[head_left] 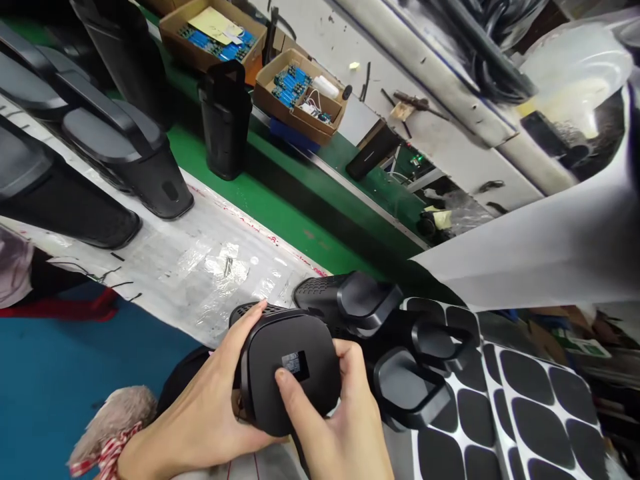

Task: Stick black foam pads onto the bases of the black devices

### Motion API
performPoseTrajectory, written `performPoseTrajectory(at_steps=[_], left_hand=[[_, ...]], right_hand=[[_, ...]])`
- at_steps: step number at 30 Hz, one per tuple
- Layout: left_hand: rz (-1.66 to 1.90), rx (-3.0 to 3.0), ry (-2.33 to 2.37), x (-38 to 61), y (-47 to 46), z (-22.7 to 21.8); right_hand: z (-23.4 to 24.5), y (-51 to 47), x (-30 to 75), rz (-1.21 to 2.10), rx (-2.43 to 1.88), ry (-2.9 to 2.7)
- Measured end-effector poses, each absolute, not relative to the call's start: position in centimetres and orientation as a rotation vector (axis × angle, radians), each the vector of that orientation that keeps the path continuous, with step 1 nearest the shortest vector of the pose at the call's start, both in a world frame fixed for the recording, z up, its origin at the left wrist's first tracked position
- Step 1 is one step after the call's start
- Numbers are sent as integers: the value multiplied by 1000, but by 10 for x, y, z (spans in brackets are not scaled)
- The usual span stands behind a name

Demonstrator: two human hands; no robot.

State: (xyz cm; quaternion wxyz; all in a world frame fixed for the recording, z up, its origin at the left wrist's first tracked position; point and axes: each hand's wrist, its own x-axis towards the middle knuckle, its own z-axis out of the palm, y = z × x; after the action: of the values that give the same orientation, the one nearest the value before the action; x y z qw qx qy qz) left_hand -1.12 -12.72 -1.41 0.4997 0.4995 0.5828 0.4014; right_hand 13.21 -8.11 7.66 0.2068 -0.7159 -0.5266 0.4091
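Both my hands hold a black plastic tower housing [290, 363] by its end, with the flat rounded-square base facing me. My left hand [200, 413] wraps the left side, fingers up over the perforated edge. My right hand [345, 427] grips the lower right, its thumb pressing beside a small label [296, 363] in the middle of the base. Just beyond lie similar black housings [360, 300] on their sides.
Several black housings [115, 147] lie along the white table [210, 247] at left. One stands upright [225, 120] on the green conveyor [280, 200]. Cardboard boxes of blue parts [300, 93] sit behind. A sheet of black rounded pads [525, 413] is at right, under a white sheet [550, 247].
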Motion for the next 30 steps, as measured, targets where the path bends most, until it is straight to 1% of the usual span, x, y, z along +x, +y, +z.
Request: performPoseTrajectory(at_steps=[7, 18, 24, 30], left_hand=[[958, 1341, 1402, -12, -126, -19], [930, 1395, 1422, -13, -126, -22], [1051, 1777, 1358, -16, -127, -24], [1036, 1818, 1354, -18, -124, -24]], right_hand=[[76, -84, 130, 1094, -2086, -1450], [79, -83, 131, 1052, -2094, -1545], [70, -85, 131, 952, -2010, -1577], [63, -86, 131, 822, -2090, -1591]])
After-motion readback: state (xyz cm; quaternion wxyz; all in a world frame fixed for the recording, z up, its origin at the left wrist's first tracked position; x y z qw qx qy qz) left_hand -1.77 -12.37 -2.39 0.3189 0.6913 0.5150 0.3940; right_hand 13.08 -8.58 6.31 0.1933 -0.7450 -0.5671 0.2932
